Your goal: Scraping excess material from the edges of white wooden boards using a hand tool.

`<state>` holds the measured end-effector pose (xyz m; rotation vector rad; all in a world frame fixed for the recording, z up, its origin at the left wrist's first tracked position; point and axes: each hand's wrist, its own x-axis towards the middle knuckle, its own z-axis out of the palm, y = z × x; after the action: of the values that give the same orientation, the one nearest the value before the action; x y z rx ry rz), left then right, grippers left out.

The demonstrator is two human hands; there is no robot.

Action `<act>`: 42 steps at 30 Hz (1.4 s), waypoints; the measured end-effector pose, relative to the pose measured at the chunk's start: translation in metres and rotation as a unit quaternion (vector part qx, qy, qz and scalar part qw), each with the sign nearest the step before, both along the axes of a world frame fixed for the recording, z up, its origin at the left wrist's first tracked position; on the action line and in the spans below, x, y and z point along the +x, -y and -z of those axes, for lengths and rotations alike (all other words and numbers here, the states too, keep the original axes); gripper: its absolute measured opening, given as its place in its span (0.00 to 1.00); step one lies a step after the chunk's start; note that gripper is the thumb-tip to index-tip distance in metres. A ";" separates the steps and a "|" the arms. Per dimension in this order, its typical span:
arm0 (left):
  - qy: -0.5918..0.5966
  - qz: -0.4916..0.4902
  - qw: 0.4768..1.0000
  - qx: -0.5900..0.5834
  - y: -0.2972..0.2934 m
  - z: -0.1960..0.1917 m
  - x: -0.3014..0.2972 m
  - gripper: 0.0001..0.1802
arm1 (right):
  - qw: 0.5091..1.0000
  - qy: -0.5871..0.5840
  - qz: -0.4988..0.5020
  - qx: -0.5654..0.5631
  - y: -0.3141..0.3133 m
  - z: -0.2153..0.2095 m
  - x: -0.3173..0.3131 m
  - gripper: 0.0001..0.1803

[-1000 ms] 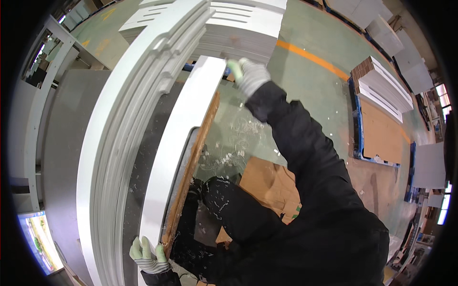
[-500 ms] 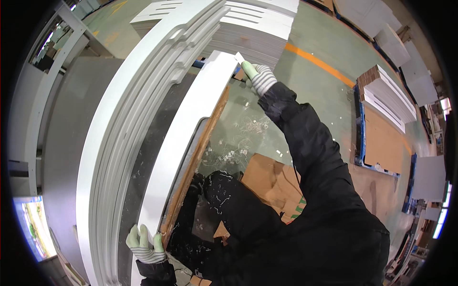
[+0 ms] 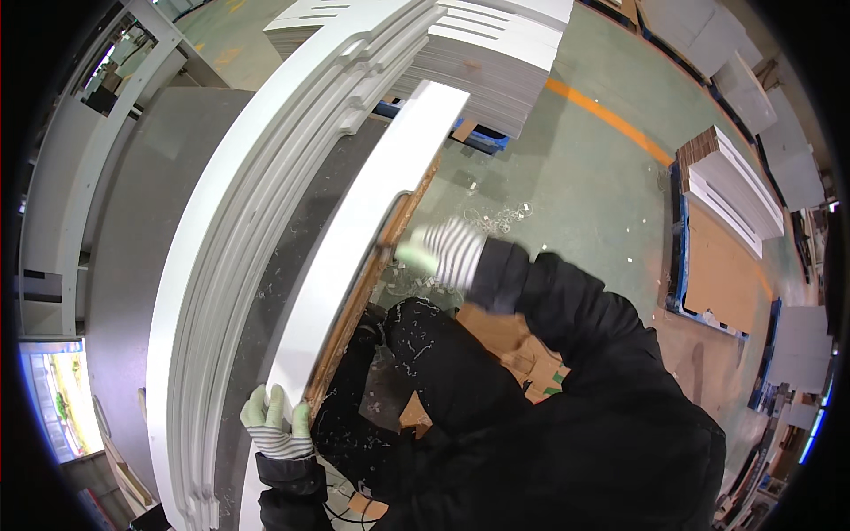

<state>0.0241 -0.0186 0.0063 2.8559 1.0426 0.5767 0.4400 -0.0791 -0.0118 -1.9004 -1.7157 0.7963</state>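
Note:
A long white panel (image 3: 332, 239) with a recessed cutout along its right edge lies lengthwise on the dark work surface (image 3: 297, 226). My left hand (image 3: 277, 425), in a pale green glove with a striped cuff, is closed over the panel's near part, fingers toward its left side and thumb by its right edge. My right hand (image 3: 443, 252), gloved alike, is beside the cutout edge, smeared by motion. Something dark and blurred shows at its fingertips; I cannot make out whether it is held. A brown edge strip (image 3: 350, 314) runs under the panel's right side.
Left of the panel stands a row of similar white panels (image 3: 199, 239) on edge. Beyond are stacked white panels (image 3: 505, 53) on a blue pallet (image 3: 482, 139). Flattened cardboard (image 3: 509, 341) and small white scraps (image 3: 505, 215) lie on the floor. Another panel stack (image 3: 730, 190) stands right.
My right hand has come back from the panel's far corner, where it pinched a small white piece, toward the cutout. The left hand stays on the panel; the view has shifted slightly.

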 end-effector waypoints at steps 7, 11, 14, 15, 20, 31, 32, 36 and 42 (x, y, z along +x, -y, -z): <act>0.012 0.005 1.000 -0.019 0.003 -0.002 0.011 0.30 | 0.954 -0.043 0.259 0.144 -0.004 0.012 -0.027 0.14; 0.014 -0.005 1.000 -0.024 0.003 -0.004 0.010 0.30 | 0.932 0.065 0.320 0.156 -0.002 0.023 -0.028 0.14; 0.010 -0.006 1.000 -0.026 0.003 -0.004 0.013 0.30 | 0.888 0.036 0.422 0.181 0.002 0.031 -0.031 0.13; 0.011 -0.012 0.999 -0.029 0.003 -0.005 0.015 0.31 | 0.910 0.049 0.359 0.202 -0.001 0.044 -0.032 0.14; 0.022 -0.027 0.998 -0.043 0.004 -0.003 0.011 0.31 | 0.932 0.142 0.291 0.165 -0.003 0.032 -0.025 0.15; 0.023 -0.011 0.999 -0.024 0.003 -0.002 0.012 0.30 | 0.889 -0.005 0.398 0.228 0.006 0.042 -0.019 0.16; 0.026 -0.007 0.999 -0.020 0.003 -0.002 0.013 0.30 | 0.890 -0.081 0.356 0.273 0.003 0.046 -0.015 0.17; 0.013 0.003 1.000 -0.012 0.001 -0.004 0.012 0.31 | 0.916 -0.116 0.357 0.140 -0.013 0.044 -0.008 0.27; 0.002 0.004 1.000 -0.004 0.002 0.000 0.010 0.33 | 0.993 -0.094 0.070 0.029 0.002 0.007 -0.098 0.28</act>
<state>0.0344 -0.0202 0.0061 2.8494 1.0309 0.5778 0.3417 -0.0810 -0.0191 -1.8217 -1.4601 0.8337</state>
